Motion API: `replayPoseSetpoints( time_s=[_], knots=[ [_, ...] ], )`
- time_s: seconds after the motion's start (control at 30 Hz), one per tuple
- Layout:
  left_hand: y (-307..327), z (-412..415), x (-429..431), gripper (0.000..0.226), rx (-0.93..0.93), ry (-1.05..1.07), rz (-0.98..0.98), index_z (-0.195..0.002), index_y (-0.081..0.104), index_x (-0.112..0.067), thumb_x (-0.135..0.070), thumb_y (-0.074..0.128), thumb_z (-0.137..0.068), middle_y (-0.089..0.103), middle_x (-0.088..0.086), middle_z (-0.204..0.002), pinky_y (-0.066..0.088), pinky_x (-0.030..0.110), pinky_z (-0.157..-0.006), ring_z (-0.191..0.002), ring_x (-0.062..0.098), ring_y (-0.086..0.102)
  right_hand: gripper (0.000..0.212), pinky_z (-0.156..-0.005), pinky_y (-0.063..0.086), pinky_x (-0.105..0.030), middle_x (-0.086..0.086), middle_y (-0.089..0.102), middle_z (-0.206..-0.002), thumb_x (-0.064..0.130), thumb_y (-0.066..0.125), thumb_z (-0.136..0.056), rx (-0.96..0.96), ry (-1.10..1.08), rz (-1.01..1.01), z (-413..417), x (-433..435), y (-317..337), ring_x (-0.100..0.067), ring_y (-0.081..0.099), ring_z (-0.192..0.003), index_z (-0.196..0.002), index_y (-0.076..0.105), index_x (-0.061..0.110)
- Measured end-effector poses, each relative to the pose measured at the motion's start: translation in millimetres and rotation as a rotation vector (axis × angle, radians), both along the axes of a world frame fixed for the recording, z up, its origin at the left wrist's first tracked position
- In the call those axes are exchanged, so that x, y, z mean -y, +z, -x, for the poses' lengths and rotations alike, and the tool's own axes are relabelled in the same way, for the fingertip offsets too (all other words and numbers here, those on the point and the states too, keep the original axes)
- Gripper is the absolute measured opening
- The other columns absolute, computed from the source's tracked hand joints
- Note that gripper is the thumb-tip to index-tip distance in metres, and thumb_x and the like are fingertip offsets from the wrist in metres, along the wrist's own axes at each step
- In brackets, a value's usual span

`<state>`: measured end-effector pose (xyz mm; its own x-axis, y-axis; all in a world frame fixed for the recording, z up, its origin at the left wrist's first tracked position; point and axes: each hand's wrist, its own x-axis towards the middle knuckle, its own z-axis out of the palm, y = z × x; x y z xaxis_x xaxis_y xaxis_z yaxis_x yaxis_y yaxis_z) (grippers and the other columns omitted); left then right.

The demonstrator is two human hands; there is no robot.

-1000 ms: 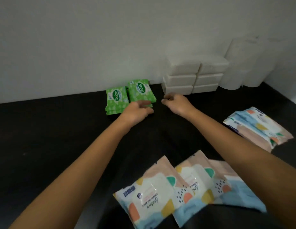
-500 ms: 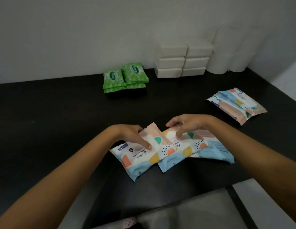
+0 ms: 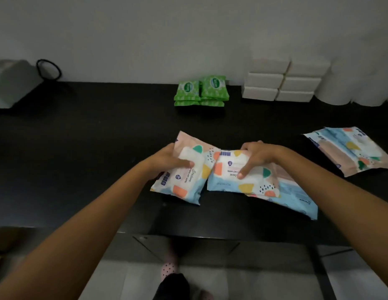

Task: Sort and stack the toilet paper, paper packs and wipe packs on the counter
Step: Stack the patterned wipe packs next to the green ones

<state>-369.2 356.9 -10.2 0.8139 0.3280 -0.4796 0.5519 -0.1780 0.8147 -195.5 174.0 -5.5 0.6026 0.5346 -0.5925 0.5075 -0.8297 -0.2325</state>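
Note:
My left hand point(image 3: 167, 160) grips a pastel patterned wipe pack point(image 3: 184, 180) near the counter's front edge, thumb on its white lid. My right hand point(image 3: 257, 156) grips a second patterned wipe pack point(image 3: 238, 178) beside it, which lies over a third pack point(image 3: 297, 198). More patterned wipe packs point(image 3: 349, 150) lie stacked at the right. Green wipe packs point(image 3: 201, 92) sit in two short stacks by the wall. White paper packs point(image 3: 282, 83) stand stacked to their right, and white toilet paper rolls point(image 3: 360, 83) fill the back right corner.
The black counter point(image 3: 80, 137) runs along a white wall. A pale grey device point(image 3: 11, 83) with a black cable loop point(image 3: 48, 69) sits at the back left. Below the front edge I see the floor and my feet point(image 3: 171, 278).
Both hands came back from the green packs at the wall to the patterned packs near the front edge. Each now grips one pack, and the two packs have been pulled apart and turned.

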Motion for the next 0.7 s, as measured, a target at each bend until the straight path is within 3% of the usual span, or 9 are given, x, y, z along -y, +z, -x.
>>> replayPoseSetpoints(
  time_s=[0.17,0.27,0.33,0.47,0.6,0.7],
  knots=[
    [-7.8,10.5,-13.4,0.04,0.09,0.373,0.214,-0.131,0.043,-0.012,-0.016,0.052,-0.093,0.065,0.006,-0.103,0.054,0.038,-0.077,-0.091,0.022,0.064,0.059,-0.082,0.04,-0.03,-0.009,0.054,-0.126,0.025,0.078,-0.072,0.065,-0.038,-0.243,-1.6,-6.3,22.6,-0.018,0.049,-0.099,-0.123,0.049,0.013],
    [-9.2,6.7,-19.0,0.04,0.139,0.479,0.278,-0.136,0.04,-0.011,-0.016,0.044,-0.097,0.06,0.012,-0.122,0.05,0.043,-0.084,-0.106,0.026,0.06,0.05,-0.079,0.041,-0.029,-0.01,0.057,-0.123,0.021,0.074,-0.077,0.124,-0.146,-0.428,-6.8,-7.4,34.1,-0.017,0.05,-0.094,-0.12,0.05,0.011],
    [-10.3,0.7,-20.8,0.04,0.164,0.505,0.286,-0.138,0.038,-0.01,-0.015,0.041,-0.098,0.055,0.014,-0.132,0.047,0.044,-0.088,-0.116,0.029,0.056,0.041,-0.071,0.046,-0.028,-0.01,0.059,-0.116,0.02,0.072,-0.079,-0.011,-0.348,-0.627,-5.1,-10.1,37.6,-0.017,0.055,-0.088,-0.111,0.049,0.012],
    [-9.4,-18.6,-18.3,0.038,0.192,0.5,0.313,-0.138,0.037,-0.008,-0.013,0.035,-0.1,0.051,0.016,-0.136,0.045,0.042,-0.089,-0.124,0.031,0.052,0.025,-0.057,0.057,-0.029,-0.016,0.064,-0.121,0.011,0.065,-0.085,-0.556,-0.714,-0.88,12.4,-25.8,39.0,-0.017,0.063,-0.073,-0.108,0.061,0.002],
    [-9.9,-34.9,-27.0,0.036,0.23,0.492,0.327,-0.135,0.038,-0.007,-0.013,0.034,-0.1,0.053,0.016,-0.134,0.045,0.042,-0.088,-0.12,0.031,0.054,0.019,-0.065,0.055,-0.032,-0.019,0.064,-0.122,0.009,0.065,-0.085,-0.635,-0.758,-0.879,24.0,-52.7,24.4,-0.017,0.064,-0.071,-0.1,0.06,-0.001],
    [-11.4,-41.2,-48.4,0.035,0.248,0.483,0.323,-0.133,0.041,-0.007,-0.015,0.037,-0.1,0.057,0.014,-0.126,0.046,0.042,-0.084,-0.099,0.025,0.06,0.021,-0.064,0.056,-0.033,-0.019,0.065,-0.12,0.01,0.066,-0.084,-0.676,-0.799,-0.883,26.7,-77.6,14.1,-0.018,0.065,-0.07,-0.102,0.061,-0.002]
  ],
)
